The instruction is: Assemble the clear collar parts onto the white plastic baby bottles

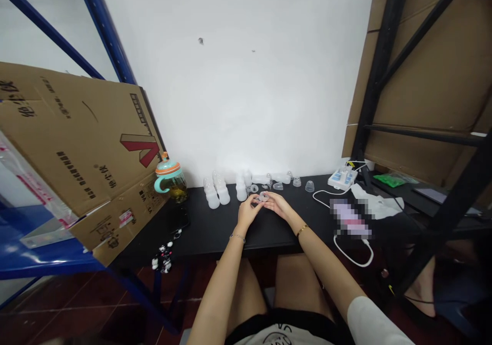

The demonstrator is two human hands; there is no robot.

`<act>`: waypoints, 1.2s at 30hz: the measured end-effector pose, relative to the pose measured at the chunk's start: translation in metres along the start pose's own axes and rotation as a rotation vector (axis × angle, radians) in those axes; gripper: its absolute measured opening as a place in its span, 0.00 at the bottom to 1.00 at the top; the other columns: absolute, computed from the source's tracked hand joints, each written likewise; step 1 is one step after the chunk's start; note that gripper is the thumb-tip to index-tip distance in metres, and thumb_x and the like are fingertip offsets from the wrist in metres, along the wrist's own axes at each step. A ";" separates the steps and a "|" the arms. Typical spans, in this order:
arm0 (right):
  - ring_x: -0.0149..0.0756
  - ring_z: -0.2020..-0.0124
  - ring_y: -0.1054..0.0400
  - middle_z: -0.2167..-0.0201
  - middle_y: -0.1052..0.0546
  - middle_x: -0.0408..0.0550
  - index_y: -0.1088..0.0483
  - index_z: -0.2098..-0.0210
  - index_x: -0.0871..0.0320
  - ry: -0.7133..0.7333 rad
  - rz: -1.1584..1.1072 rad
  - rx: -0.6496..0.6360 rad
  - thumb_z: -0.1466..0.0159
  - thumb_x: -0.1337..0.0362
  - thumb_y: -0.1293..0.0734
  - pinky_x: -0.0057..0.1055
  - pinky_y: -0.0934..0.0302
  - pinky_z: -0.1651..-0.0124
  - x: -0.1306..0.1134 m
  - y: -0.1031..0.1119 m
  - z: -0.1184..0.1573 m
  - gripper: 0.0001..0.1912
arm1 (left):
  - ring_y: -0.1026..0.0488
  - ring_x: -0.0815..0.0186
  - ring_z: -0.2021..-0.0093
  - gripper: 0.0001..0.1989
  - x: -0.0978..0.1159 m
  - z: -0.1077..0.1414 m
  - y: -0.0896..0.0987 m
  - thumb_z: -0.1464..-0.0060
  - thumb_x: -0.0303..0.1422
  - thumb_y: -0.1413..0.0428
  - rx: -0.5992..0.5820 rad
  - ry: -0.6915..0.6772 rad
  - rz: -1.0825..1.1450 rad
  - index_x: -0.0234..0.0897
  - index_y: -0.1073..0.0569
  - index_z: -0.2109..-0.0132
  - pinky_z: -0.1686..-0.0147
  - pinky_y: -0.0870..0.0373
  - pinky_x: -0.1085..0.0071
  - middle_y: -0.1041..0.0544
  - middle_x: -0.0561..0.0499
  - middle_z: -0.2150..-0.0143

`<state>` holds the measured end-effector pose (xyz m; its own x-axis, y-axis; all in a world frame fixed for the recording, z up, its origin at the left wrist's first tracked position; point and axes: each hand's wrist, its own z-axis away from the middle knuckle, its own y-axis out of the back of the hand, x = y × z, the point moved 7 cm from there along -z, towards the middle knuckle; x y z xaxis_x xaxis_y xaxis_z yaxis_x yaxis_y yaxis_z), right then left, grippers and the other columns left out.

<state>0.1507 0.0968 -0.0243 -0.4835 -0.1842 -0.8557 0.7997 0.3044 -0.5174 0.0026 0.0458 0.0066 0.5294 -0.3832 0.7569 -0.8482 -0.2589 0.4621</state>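
Over the black table, my left hand and my right hand meet around a small clear plastic piece, round and ring-like. The fingers of both hands are closed on its sides; its exact kind is too small to tell. Just beyond my fingers lies another clear ring-shaped part. Several white bottles with clear tops, like baby bottles, lie to the left of my hands. To the right stand clear dome-shaped caps and a tilted clear cup-like piece.
A teal-lidded jug stands at the table's left end, beside a large cardboard box. On the right are a power strip, white cables, a blurred-out phone-like object and white tissue. A dark phone with a charm lies left.
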 end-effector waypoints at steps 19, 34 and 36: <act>0.34 0.71 0.22 0.64 0.17 0.51 0.25 0.57 0.58 0.018 0.052 -0.006 0.38 0.60 0.26 0.28 0.26 0.65 0.001 0.000 0.002 0.12 | 0.27 0.69 0.76 0.23 -0.005 -0.002 -0.002 0.44 0.43 0.39 -0.031 0.002 -0.021 0.45 0.24 0.42 0.70 0.31 0.73 0.18 0.52 0.61; 0.35 0.69 0.21 0.63 0.17 0.53 0.25 0.58 0.60 -0.002 0.054 0.000 0.36 0.60 0.27 0.28 0.26 0.64 0.001 -0.001 0.002 0.10 | 0.27 0.69 0.77 0.22 0.000 0.000 -0.001 0.41 0.44 0.42 -0.010 -0.022 -0.021 0.43 0.26 0.42 0.70 0.31 0.72 0.17 0.52 0.61; 0.35 0.69 0.21 0.65 0.17 0.52 0.25 0.59 0.60 -0.005 0.056 -0.002 0.36 0.60 0.27 0.28 0.26 0.64 0.001 -0.002 0.003 0.10 | 0.26 0.69 0.76 0.21 0.001 0.001 0.000 0.39 0.43 0.45 0.002 -0.028 -0.021 0.43 0.26 0.42 0.70 0.31 0.72 0.17 0.51 0.60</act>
<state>0.1501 0.0937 -0.0240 -0.4359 -0.1714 -0.8835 0.8251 0.3159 -0.4684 0.0028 0.0449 0.0069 0.5472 -0.4027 0.7337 -0.8370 -0.2685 0.4768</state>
